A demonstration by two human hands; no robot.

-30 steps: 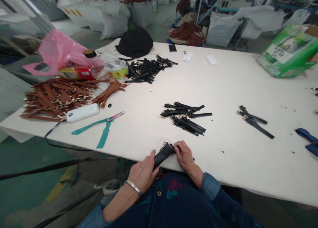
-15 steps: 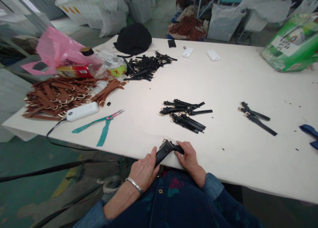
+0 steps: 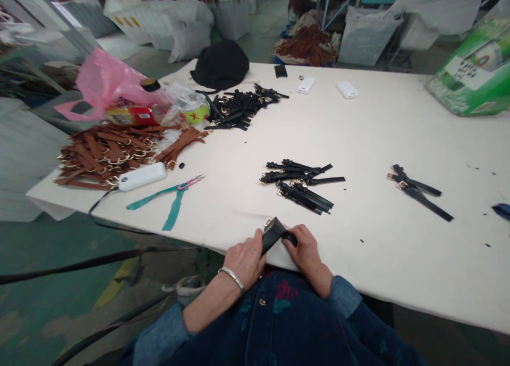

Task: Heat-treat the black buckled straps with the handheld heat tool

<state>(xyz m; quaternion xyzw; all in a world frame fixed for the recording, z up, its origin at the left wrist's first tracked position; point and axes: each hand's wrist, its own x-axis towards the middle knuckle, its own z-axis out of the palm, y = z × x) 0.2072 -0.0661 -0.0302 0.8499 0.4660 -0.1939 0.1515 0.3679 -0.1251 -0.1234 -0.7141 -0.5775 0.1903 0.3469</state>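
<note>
At the table's near edge, my left hand [image 3: 246,257] is wrapped round a black leather strap [image 3: 272,235] with a gold buckle at its upper end. My right hand [image 3: 305,249] pinches the dark end of the strap to the right of the fold. The strap bends between the two hands. Beyond them lies a small pile of short black straps [image 3: 305,188] with gold buckles. Farther right, two more black straps [image 3: 422,192] lie crossed on the white table [image 3: 378,137].
Teal-handled snips [image 3: 175,196], a white power bank [image 3: 142,176] with a cable and brown straps [image 3: 107,153] lie left. Behind are a pink bag [image 3: 99,84], a heap of black straps [image 3: 239,107] and a black cap [image 3: 221,64]. A green bag [image 3: 474,74] stands back right.
The view has shifted slightly. My left hand sits closer to my right hand, and the strap between them is bent more sharply, with less of it showing.
</note>
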